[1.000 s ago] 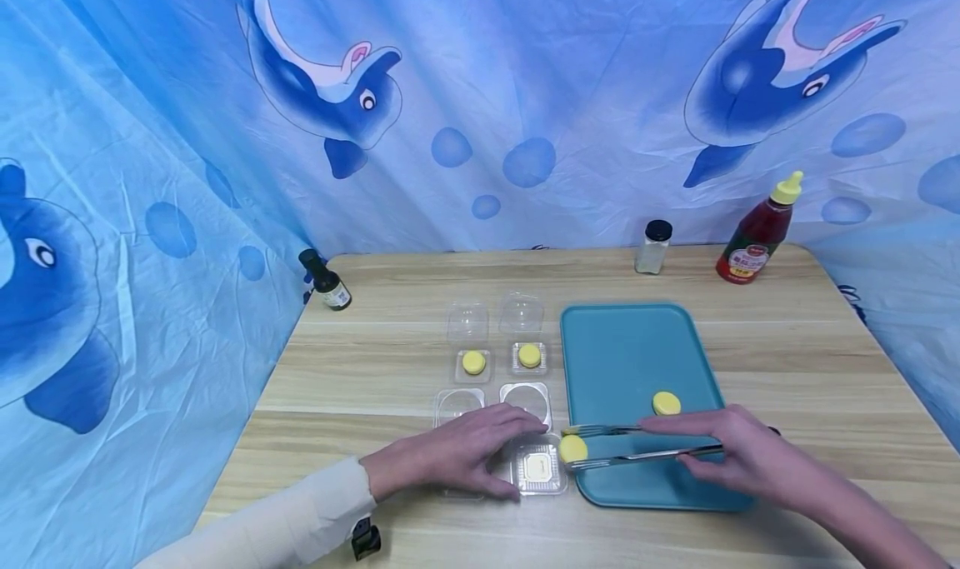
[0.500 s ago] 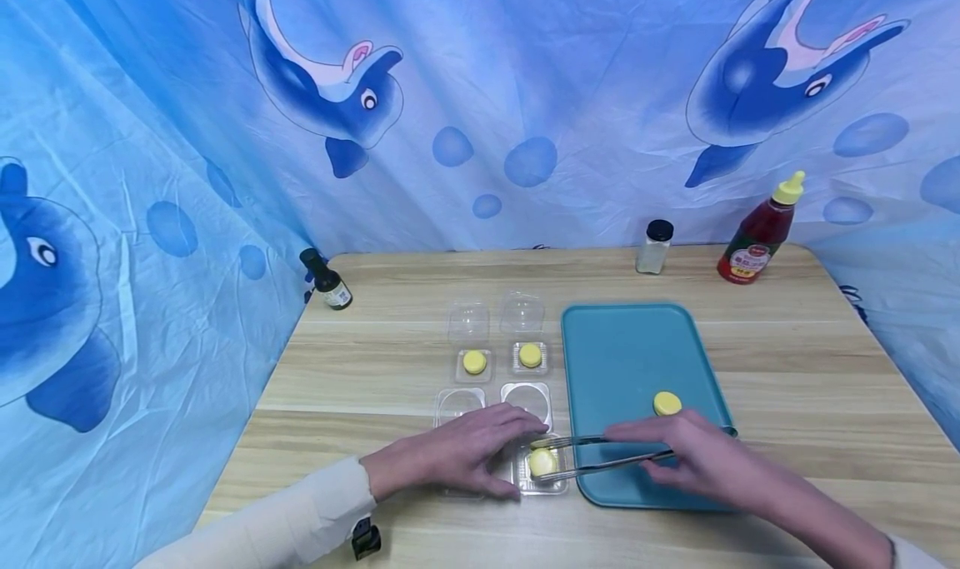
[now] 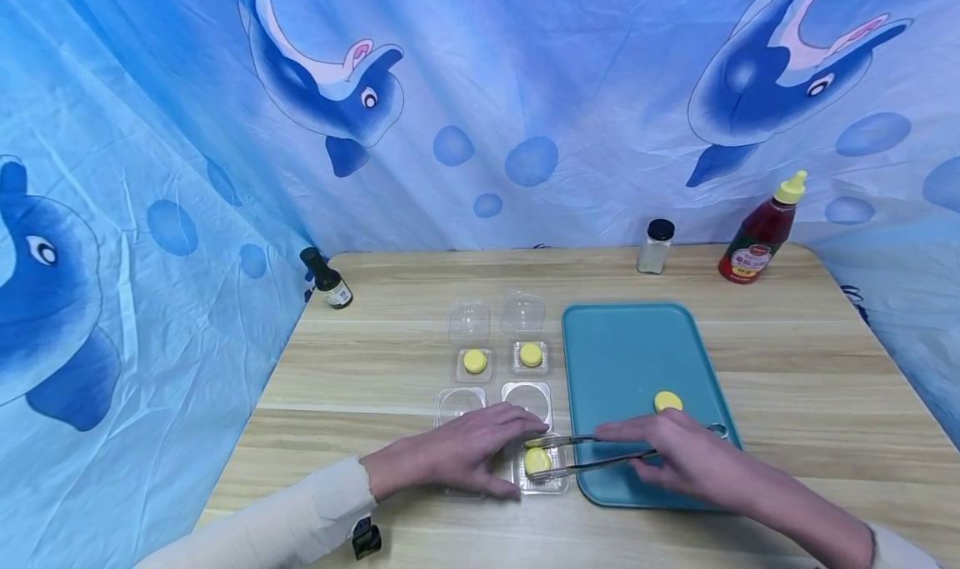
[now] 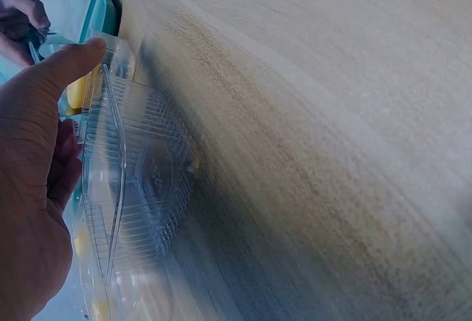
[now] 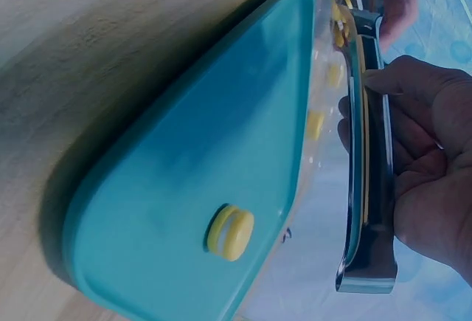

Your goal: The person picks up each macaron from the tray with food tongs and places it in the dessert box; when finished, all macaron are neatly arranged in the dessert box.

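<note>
My right hand [image 3: 678,452] holds a pair of metal tongs [image 3: 600,462] over the left edge of the teal tray [image 3: 622,344]. Their tips stand on either side of a yellow macaron [image 3: 537,461], which lies inside the base of the near right clear plastic box [image 3: 553,484]. Around that box's left side, my left hand [image 3: 468,448] has its thumb at the front corner and its fingertips at the lid hinge. In the left wrist view, an empty plastic box [image 4: 155,166] sits beneath the hand, mostly hidden by it in the head view. Another macaron [image 5: 232,232] rests on the tray.
Farther back, two open plastic boxes each hold a macaron, one left [image 3: 475,361] and one right [image 3: 530,354]. A dark bottle [image 3: 330,279] stands back left. A black-capped jar [image 3: 655,248] and a red sauce bottle [image 3: 756,236] line the back right.
The right hand and tongs have moved left from the tray, bringing the macaron from the tray's edge into the near right box. The left hand has stayed in place.
</note>
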Demonstrator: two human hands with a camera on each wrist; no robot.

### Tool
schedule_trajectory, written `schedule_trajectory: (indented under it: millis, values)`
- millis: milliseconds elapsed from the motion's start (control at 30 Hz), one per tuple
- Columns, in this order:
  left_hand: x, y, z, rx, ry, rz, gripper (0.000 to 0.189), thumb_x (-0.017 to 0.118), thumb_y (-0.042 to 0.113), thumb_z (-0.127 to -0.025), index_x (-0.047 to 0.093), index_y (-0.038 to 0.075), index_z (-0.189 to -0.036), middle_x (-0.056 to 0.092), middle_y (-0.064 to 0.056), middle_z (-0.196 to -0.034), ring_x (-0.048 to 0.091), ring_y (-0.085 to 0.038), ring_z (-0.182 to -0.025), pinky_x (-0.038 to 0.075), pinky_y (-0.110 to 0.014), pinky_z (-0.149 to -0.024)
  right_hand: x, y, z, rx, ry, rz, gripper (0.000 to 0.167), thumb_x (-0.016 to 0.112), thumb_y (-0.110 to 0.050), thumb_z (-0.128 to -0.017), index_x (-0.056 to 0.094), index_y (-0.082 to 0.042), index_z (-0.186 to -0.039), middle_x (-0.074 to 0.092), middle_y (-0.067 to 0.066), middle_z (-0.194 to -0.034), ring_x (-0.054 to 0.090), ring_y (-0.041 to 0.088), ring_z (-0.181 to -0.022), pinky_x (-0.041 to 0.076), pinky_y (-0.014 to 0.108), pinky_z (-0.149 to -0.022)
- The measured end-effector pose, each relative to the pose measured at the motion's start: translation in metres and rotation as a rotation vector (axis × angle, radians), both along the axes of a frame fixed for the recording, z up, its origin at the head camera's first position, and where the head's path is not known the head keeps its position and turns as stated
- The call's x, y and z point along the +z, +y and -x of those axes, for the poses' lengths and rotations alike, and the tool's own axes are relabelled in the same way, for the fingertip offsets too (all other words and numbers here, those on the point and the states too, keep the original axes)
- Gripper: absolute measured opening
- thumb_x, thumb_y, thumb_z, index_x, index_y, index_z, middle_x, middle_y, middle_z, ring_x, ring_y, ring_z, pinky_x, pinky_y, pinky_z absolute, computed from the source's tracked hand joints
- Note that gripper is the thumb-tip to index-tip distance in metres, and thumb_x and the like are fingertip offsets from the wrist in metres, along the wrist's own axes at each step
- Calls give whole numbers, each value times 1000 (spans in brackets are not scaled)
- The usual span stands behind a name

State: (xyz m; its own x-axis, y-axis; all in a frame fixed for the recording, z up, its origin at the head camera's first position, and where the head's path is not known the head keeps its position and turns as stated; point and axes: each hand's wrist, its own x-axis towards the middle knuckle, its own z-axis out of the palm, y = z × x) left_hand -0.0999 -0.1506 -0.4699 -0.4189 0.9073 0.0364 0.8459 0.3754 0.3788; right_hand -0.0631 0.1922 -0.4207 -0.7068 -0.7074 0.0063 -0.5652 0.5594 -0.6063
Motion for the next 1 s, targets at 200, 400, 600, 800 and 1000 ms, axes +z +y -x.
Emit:
schedule_trajectory:
  millis: [200, 400, 600, 800, 1000]
  values:
    - [0, 0, 0, 2, 6, -2, 94, 88, 49, -85, 44, 11, -158, 52, -1, -156, 46, -15, -145, 36, -30, -122, 4, -4, -1, -6, 12, -34, 48, 81, -1, -89, 74, -12, -136, 73, 5, -134, 72, 27, -118, 66, 41, -83]
    - [0, 0, 0, 3, 5, -5, 94, 88, 49, -85, 44, 11, -158, 52, -1, -156, 47, -14, -144, 37, -30, -122, 8, -6, 0, 2, 28, -58, 48, 82, -2, -89, 74, -12, -135, 73, 4, -134, 72, 27, -118, 65, 46, -87]
    - [-1, -1, 1, 2, 10, -11, 94, 88, 50, -85, 45, 11, -158, 52, 0, -155, 47, -14, -144, 37, -30, -122, 9, -8, 0, 11, 40, -65, 48, 82, -1, -88, 74, -11, -134, 74, 5, -133, 73, 27, -117, 65, 45, -86]
    - [-1, 0, 1, 4, 6, -4, 94, 88, 50, -85, 45, 11, -158, 52, 0, -155, 47, -13, -144, 37, -29, -122, 10, -9, -1, 6, 59, -73, 47, 82, 0, -87, 75, -11, -133, 75, 5, -131, 74, 28, -115, 65, 46, -87]
    - [-1, 0, 0, 11, 0, 1, 95, 88, 51, -84, 44, 12, -158, 51, 0, -156, 46, -13, -145, 38, -30, -121, 11, -9, -1, 3, 65, -76, 48, 82, 0, -86, 75, -10, -132, 75, 6, -130, 74, 27, -114, 65, 46, -86]
